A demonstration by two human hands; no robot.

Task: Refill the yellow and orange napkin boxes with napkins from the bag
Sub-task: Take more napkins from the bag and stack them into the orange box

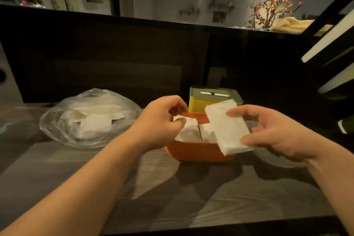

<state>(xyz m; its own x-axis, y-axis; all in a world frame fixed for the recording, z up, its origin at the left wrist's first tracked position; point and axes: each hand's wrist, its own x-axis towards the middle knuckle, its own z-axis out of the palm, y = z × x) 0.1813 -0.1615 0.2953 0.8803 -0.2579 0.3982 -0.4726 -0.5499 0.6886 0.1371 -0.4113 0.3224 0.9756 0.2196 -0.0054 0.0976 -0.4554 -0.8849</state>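
A napkin stack (228,128) is gripped by the right hand (274,134), tilted over the right end of the open orange box (197,152) on the desk (67,168), long axis slanting front-to-back, while the inner napkins (189,130) are pinched by the left hand (159,120).

Orange box (199,152), ribbed yellow box (206,104), white napkins (227,127), wood-grain grey table (172,197).

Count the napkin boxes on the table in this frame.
2. The orange box, open and holding napkins, stands nearer on the table; the yellow box, lid on, stands right behind it. No others visible.
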